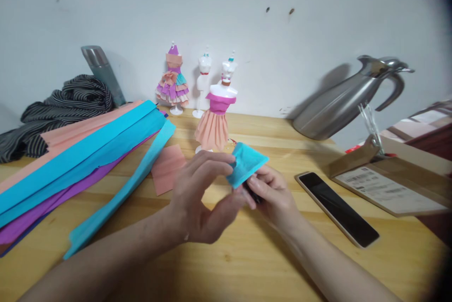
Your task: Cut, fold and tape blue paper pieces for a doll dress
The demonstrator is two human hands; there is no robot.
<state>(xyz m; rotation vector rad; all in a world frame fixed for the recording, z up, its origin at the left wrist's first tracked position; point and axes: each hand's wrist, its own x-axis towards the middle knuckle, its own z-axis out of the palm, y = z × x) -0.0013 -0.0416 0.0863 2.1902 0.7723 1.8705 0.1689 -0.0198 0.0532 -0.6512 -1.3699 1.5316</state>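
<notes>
A small folded piece of turquoise crepe paper point(247, 163), wider at one end, is held up over the middle of the table. My right hand point(277, 194) grips it from the right, thumb on its lower edge. A dark object, its kind unclear, and a pinkish strip show under that thumb. My left hand point(197, 198) is curved at the paper's left side, fingertips at its edge and the blurred thumb apart below. Just behind stands a mini dress form point(215, 114) in a magenta top and pleated peach skirt. A peach paper square point(168, 169) lies beside my left hand.
Long crepe paper strips point(88, 151) cover the left side, near a striped cloth point(70, 99) and a bottle point(102, 74). More dress forms point(173, 78) stand by the wall. To the right are a phone point(337, 208), a cardboard box point(391, 179) and a steel jug point(339, 99).
</notes>
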